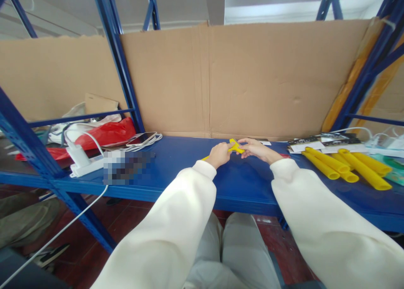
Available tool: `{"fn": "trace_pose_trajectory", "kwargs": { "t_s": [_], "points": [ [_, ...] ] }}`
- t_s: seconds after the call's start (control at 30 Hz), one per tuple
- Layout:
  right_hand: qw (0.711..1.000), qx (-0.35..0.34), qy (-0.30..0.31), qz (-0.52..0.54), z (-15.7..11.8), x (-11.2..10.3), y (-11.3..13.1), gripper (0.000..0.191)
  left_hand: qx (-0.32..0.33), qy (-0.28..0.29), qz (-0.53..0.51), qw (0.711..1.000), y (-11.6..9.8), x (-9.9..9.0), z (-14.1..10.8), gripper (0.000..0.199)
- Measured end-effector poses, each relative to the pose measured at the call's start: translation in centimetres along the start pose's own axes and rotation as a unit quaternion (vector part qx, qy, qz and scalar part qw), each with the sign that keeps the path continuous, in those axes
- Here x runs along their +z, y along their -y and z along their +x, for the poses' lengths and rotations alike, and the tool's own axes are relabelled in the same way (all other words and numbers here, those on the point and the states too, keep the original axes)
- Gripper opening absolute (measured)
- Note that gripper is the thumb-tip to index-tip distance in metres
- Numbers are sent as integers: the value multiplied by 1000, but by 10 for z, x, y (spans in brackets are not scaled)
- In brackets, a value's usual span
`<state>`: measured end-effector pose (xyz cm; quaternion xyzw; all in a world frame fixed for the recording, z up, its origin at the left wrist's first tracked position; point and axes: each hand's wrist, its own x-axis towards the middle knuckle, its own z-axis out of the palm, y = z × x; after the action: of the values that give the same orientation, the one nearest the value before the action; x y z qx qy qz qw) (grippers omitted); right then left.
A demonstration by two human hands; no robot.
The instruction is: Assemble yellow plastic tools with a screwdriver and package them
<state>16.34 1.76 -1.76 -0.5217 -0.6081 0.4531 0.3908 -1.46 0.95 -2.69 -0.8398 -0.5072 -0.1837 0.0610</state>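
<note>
Over the blue shelf top, my left hand (220,154) is closed around a small yellow plastic piece (234,145) with a forked, angled head. A thin yellow end shows below that hand, seemingly part of the same piece. My right hand (255,149) meets it from the other side, its thumb and fingers pinching the edge of the head. The fingers cover much of the piece, so its full shape is hidden. A small red thing (285,156) lies by my right wrist, mostly behind the sleeve.
Several yellow tubes (362,169) lie at the right, before printed cards (306,143). A white power strip (91,164), a phone (140,139) with a cable and a red bag (109,135) are at the left. Cardboard (268,78) walls the back; blue posts (121,65) flank it.
</note>
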Motion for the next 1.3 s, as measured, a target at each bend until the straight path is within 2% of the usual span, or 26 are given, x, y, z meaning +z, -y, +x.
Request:
{"fn": "trace_pose_trajectory", "kwargs": {
  "t_s": [0.13, 0.33, 0.57, 0.7, 0.77, 0.9, 1.0, 1.07, 1.17, 1.3],
  "points": [
    [999, -18, -24, 12, 4, 0, -4, 37, 10, 19, -2, 1000, -2, -2, -2, 52],
    [998, -10, -55, 8, 4, -2, -4, 35, 59, 62, 22, 996, -1, 0, -4, 63],
    [998, -11, -68, 8, 1, -1, -2, 33, 80, 54, 10, 995, 2, 3, -1, 63],
    [997, -27, -70, 0, 8, -6, -5, 20, 78, 45, -7, 996, 3, 4, 1, 64],
    [994, -40, -98, -30, 14, -14, -9, 16, 70, 36, -17, 997, 4, 5, 2, 63],
    [963, -47, -205, -170, 27, -42, -20, 25, 46, 15, -52, 997, 7, 8, 4, 62],
    [906, -12, -278, -320, 33, -68, -33, 31, 28, -12, -102, 994, 10, 9, 7, 63],
    [872, 29, -314, -375, 34, -83, -40, 33, 12, -31, -149, 988, 10, 8, 9, 63],
    [853, 66, -314, -412, 32, -95, -46, 40, -31, -42, -250, 967, 8, 4, 10, 65],
    [852, 99, -259, -443, 28, -98, -45, 45, -132, 5, -391, 911, 3, 1, 9, 66]
  ]
}}
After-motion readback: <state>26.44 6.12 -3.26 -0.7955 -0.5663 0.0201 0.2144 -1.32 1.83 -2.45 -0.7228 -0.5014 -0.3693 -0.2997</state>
